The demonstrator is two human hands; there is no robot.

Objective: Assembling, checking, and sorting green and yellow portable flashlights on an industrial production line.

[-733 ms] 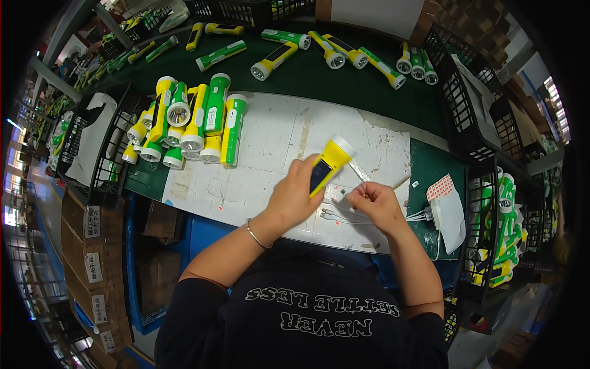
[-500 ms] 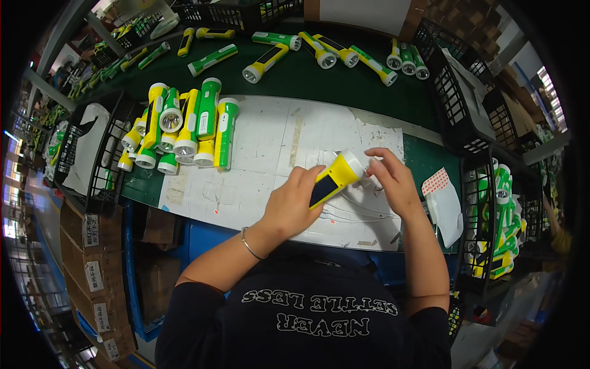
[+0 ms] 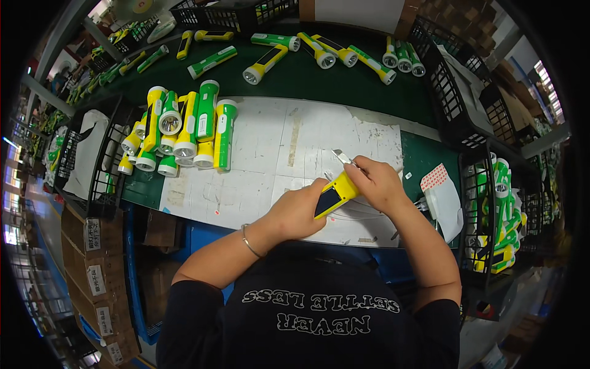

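Note:
A yellow flashlight (image 3: 342, 189) with a dark solar panel on its side lies tilted in front of me, above the white work sheet (image 3: 264, 141). My left hand (image 3: 301, 211) is closed round its lower body. My right hand (image 3: 376, 184) curls over its head end, fingers closed, and hides the white head. Just past the right fingertips shows a silver cutter knife (image 3: 344, 157), blade toward upper left; whether the fingers touch it I cannot tell. To the left, several green and yellow flashlights (image 3: 209, 114) are heaped on the sheet's edge.
More flashlights (image 3: 267, 63) lie spread along the green far surface. A black crate (image 3: 467, 212) full of flashlights stands at right, another black crate (image 3: 110, 147) at left. A white sheet with a red-patterned flap (image 3: 444, 209) and a small white piece (image 3: 408, 176) lie right of my hands.
My right hand has come down over the flashlight's head, and its spread fingers have closed. The flashlight has tipped slightly and moved lower. More of the cutter knife shows.

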